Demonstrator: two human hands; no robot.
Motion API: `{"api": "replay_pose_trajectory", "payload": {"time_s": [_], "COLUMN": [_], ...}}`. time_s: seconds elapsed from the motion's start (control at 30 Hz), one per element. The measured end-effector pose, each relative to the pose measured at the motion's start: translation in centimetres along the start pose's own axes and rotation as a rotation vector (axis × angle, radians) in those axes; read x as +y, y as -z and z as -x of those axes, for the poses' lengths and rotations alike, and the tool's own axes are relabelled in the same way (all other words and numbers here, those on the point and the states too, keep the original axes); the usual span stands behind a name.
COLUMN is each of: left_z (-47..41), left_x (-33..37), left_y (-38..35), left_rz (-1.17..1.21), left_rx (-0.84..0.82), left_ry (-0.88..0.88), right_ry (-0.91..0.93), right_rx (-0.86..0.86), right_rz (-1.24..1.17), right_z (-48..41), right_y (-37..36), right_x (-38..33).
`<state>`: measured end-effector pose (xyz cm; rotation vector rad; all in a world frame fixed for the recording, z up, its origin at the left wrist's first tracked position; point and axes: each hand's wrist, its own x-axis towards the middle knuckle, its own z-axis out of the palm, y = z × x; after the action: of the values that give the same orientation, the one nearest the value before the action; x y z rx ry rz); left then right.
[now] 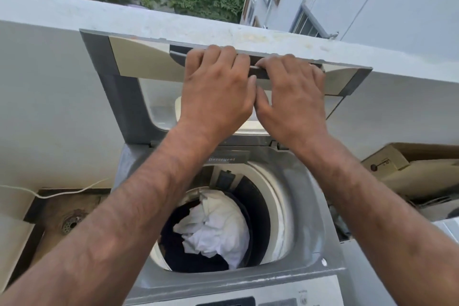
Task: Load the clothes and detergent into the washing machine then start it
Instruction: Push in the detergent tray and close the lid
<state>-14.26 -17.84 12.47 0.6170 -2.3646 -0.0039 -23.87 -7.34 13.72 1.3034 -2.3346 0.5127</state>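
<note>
A grey top-loading washing machine (320, 221) stands below me with its lid (119, 97) raised upright against the balcony wall. Both hands are at the lid's top edge, side by side. My left hand (216, 87) has its fingers curled over the dark handle strip, and my right hand (293, 92) grips the same edge just to its right. Inside the drum lie a crumpled white garment (218, 228) and dark clothes (173, 246). A label reading "Detergent" (222, 159) sits on the rim behind the drum. No detergent container is in view.
A floor drain (70, 223) and a white cord (62, 192) lie left of the machine. Cardboard boxes (409, 164) are stacked to the right. The control panel (273, 300) shows at the bottom edge. The parapet (74, 15) runs behind, with trees and a building beyond.
</note>
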Motion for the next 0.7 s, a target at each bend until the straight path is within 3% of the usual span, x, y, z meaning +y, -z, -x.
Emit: {"api": "replay_pose_trajectory", "payload": {"time_s": [0.17, 0.7], "left_z": [0.5, 2.6], "left_x": [-0.1, 2.1], "left_y": [-0.3, 3.6], "left_rz": [-0.017, 0.084], "left_rx": [0.056, -0.058], "left_ry": [-0.029, 0.000], "right_ry": [0.039, 0.132], "right_rx": [-0.055, -0.022], "right_rz": [-0.004, -0.021], "right_z": [-0.2, 3.2], "right_y": [0.0, 2.9], "right_x": [0.9, 1.0]}}
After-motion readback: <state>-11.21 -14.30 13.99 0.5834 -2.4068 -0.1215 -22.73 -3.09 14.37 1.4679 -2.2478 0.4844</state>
